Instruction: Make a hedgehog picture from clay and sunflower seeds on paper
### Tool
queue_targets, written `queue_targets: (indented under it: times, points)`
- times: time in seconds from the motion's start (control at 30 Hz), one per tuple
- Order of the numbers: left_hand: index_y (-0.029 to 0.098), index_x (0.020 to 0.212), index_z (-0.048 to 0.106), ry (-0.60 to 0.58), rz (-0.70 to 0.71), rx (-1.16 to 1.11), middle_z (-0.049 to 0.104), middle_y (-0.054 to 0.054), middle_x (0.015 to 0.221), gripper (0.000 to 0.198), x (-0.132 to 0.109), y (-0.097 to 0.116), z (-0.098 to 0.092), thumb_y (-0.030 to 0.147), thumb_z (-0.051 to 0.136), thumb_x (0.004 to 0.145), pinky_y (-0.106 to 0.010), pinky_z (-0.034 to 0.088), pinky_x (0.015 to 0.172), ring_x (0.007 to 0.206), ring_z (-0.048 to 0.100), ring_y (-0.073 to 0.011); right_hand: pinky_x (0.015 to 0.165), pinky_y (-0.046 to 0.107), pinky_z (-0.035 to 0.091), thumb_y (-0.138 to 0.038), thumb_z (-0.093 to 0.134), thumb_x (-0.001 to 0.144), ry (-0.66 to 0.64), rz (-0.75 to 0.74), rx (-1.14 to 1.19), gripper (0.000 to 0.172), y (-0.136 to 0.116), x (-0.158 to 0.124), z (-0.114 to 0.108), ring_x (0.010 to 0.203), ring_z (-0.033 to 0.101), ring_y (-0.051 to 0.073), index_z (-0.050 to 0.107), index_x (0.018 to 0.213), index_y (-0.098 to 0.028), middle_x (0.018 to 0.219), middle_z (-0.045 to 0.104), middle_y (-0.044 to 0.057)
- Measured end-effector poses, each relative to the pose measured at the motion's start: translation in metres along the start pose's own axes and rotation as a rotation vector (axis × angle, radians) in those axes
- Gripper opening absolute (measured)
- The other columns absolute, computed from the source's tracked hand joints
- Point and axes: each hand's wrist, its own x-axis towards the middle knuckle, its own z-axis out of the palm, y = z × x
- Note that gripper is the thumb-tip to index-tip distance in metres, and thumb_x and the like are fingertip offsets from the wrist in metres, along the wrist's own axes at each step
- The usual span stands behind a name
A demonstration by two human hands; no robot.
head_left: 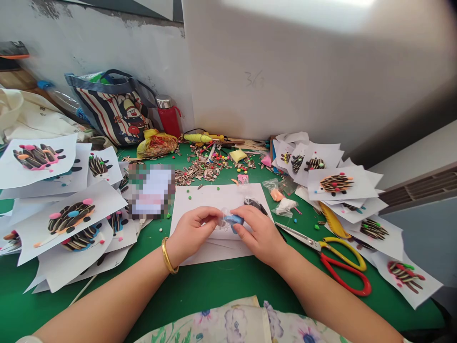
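The left hand (194, 230) and right hand (257, 233) are closed, pinching a small clear bag (224, 218) of blue clay (233, 223) just above a white paper sheet (210, 200). The sheet has no seed picture yet, only a few tiny clay balls (189, 197). There is open green mat (200, 290) by the hands. Red and yellow scissors (342, 267) lie to the right. Many done seed hedgehog pictures (46, 162) pile up on both sides, and loose sunflower seeds (203, 166) lie farther away.

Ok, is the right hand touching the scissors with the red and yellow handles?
Apart. The head view shows a strip of the green mat between the right hand and the steel blades of the scissors.
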Motion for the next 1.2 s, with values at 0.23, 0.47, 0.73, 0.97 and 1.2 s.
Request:
queue_targets:
  times: [0.23, 0.47, 0.73, 0.97, 1.2]
  points:
    - [0.023, 0.096, 0.075, -0.051, 0.057, 0.132, 0.075, -0.004, 0.095, 0.018, 0.001, 0.000, -0.001, 0.026, 0.062, 0.084, -0.030, 0.056, 0.081, 0.087, 0.068, -0.0180, 0.092, 0.036, 0.050, -0.027, 0.043, 0.099, -0.042, 0.000, 0.023, 0.027, 0.001, 0.001, 0.004, 0.105, 0.061, 0.021, 0.057, 0.121, -0.022, 0.113, 0.066, 0.009]
    - [0.023, 0.099, 0.074, -0.030, 0.201, 0.227, 0.073, -0.003, 0.091, 0.017, -0.003, -0.007, 0.003, 0.022, 0.067, 0.084, -0.026, 0.054, 0.078, 0.083, 0.067, -0.0154, 0.080, 0.031, 0.050, -0.027, 0.043, 0.098, -0.032, 0.054, 0.032, 0.017, -0.001, 0.000, 0.007, 0.089, 0.062, 0.019, 0.056, 0.107, -0.022, 0.098, 0.067, 0.005]
    - [0.022, 0.101, 0.074, -0.021, 0.337, 0.306, 0.073, -0.004, 0.089, 0.017, -0.007, -0.006, 0.005, 0.022, 0.067, 0.086, -0.027, 0.055, 0.076, 0.081, 0.067, -0.0154, 0.073, 0.029, 0.045, -0.024, 0.047, 0.094, -0.062, 0.076, 0.075, 0.011, -0.004, 0.000, 0.007, 0.081, 0.057, 0.017, 0.058, 0.098, -0.022, 0.088, 0.063, 0.003]
    - [0.021, 0.093, 0.074, -0.019, 0.393, 0.272, 0.073, -0.004, 0.089, 0.013, -0.008, -0.003, 0.007, 0.017, 0.066, 0.085, -0.025, 0.055, 0.076, 0.081, 0.068, -0.0145, 0.072, 0.027, 0.043, -0.018, 0.053, 0.086, -0.035, 0.104, 0.057, 0.009, -0.005, -0.001, 0.010, 0.078, 0.056, 0.016, 0.055, 0.093, -0.022, 0.085, 0.061, 0.001]
    - [0.020, 0.089, 0.072, -0.010, 0.425, 0.305, 0.072, -0.003, 0.083, 0.010, -0.005, -0.003, 0.003, 0.016, 0.064, 0.086, -0.024, 0.054, 0.069, 0.075, 0.066, -0.0138, 0.072, 0.028, 0.043, -0.019, 0.054, 0.085, -0.004, 0.078, 0.048, 0.010, -0.003, -0.001, 0.010, 0.077, 0.055, 0.016, 0.054, 0.095, -0.022, 0.084, 0.060, 0.001]
